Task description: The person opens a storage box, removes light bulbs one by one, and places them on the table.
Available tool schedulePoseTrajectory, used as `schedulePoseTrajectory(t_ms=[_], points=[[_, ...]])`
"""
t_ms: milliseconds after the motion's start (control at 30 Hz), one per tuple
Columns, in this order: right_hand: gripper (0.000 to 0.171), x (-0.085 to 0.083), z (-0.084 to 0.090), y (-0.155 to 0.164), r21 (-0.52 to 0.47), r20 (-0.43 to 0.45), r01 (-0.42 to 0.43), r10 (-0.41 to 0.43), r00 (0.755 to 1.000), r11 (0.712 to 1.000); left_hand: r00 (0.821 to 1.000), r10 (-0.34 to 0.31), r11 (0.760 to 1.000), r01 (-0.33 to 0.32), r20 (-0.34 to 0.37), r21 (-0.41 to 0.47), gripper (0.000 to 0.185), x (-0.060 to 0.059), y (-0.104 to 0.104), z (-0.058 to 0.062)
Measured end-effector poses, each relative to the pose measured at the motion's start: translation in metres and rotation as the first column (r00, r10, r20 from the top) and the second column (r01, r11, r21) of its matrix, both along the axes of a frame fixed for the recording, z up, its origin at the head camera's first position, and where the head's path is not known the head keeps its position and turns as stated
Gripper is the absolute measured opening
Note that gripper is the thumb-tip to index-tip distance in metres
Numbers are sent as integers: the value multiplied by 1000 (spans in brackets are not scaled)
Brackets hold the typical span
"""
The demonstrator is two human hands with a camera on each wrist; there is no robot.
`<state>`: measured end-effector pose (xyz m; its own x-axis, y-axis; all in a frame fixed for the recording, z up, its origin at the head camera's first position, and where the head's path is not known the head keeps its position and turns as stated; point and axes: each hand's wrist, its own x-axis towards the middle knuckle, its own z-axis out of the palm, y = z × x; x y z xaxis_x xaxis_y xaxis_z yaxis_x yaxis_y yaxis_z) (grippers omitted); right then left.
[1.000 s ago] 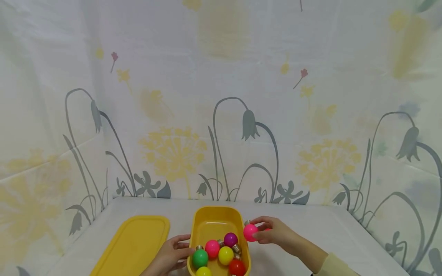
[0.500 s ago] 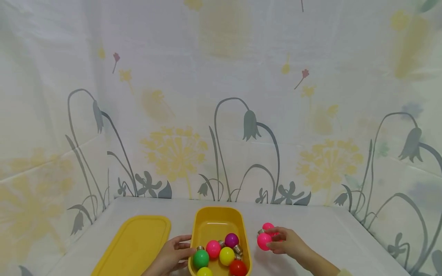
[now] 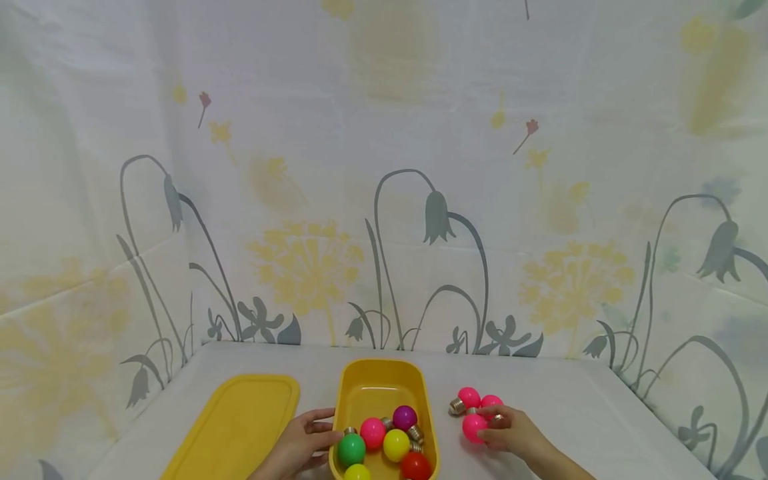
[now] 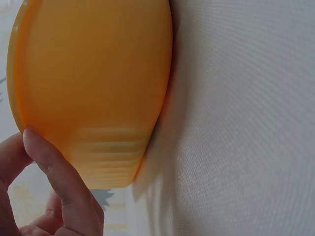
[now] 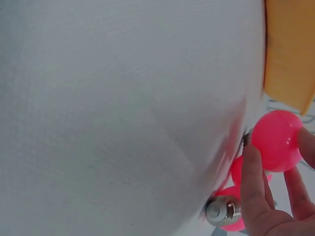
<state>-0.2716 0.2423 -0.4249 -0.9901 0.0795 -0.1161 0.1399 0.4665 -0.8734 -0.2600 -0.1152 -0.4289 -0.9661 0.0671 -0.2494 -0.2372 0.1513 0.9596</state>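
In the head view, my right hand (image 3: 510,430) pinches a pink light bulb (image 3: 474,428) between thumb and fingers, low over the white surface. Two more pink bulbs, a nearer-left one (image 3: 470,397) and one partly behind my fingers (image 3: 492,401), lie just beyond it. The right wrist view shows the held pink bulb (image 5: 275,140) with its metal base pointing left. My left hand (image 3: 303,443) holds the left rim of a yellow box (image 3: 384,370), thumb at the edge. Inside the box lie several bulbs: green (image 3: 351,449), pink (image 3: 373,433), purple (image 3: 405,418), yellow (image 3: 396,445) and red (image 3: 415,466).
A flat yellow lid (image 3: 240,420) lies on the white-covered table (image 3: 570,400) to the left of the box. Behind the table hangs a pale cloth (image 3: 396,267) printed with flowers.
My right hand has carried the pink bulb from the box's right edge rightward, down beside the other two pink bulbs. The left hand stays at the box rim.
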Motion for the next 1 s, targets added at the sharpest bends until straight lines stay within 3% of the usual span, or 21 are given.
schedulePoseTrajectory(t_ms=[433, 733, 1000], points=[[36, -2, -11, 3, -28, -54, 12, -13, 998, 1000, 1000, 3, 1000, -3, 2, 28, 60, 1, 0, -1], [41, 0, -7, 7, -39, -53, 27, -29, 998, 999, 999, 27, 1000, -27, 35, 9, 60, -3, 0, -1], [37, 2, 6, 15, 23, -58, 8, -7, 998, 1000, 999, 25, 1000, -25, 38, 1, 61, -2, 1, 1]])
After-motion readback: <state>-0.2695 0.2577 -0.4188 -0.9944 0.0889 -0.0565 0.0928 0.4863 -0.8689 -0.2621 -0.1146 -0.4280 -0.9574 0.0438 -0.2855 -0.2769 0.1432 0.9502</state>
